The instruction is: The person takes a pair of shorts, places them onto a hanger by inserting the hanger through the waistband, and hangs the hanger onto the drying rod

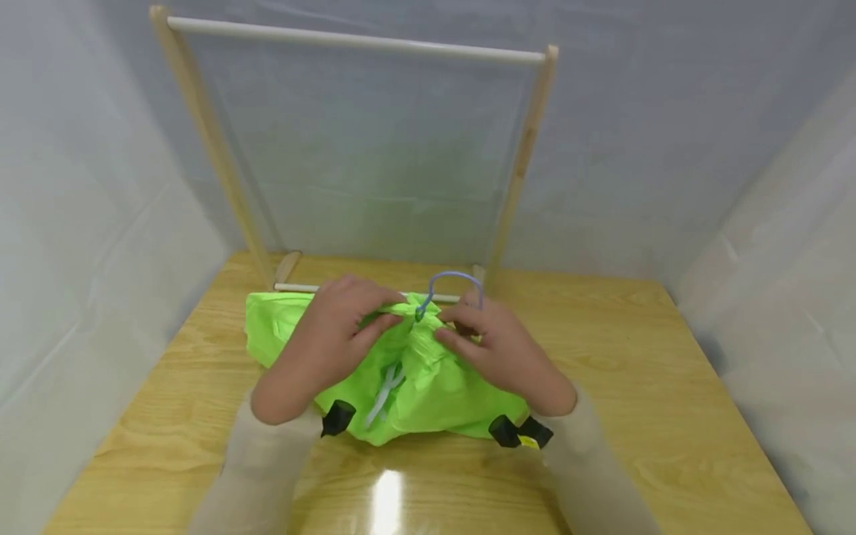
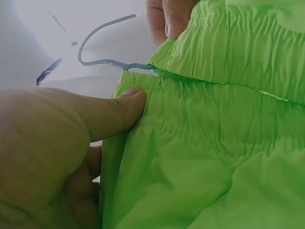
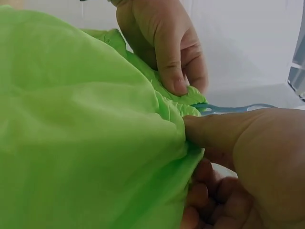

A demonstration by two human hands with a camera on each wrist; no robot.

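A wooden worktop carries a tall rack of two pale uprights and a white top bar, standing at the far edge. In front of the rack's foot lies a bright green garment, bunched, its long axis running left to right across the worktop, with a white drawstring showing at its middle.

Both hands meet at the garment's far, elastic edge, one on each side of its centre and about equally near it. The left hand reaches in from the left, thumb pressed flat on the gathered waistband and fingers curled behind the cloth, pinching it. The right hand mirrors it from the right, thumb on top and fingers tucked under, gripping the same band. Both wrists lie low over the cloth, palms turned inward toward each other.

Between the two grips a blue hanger has its hook rising clear of the waistband and pointing away toward the rack; the hanger's shoulders seem to sit inside the garment, though the cloth hides them.
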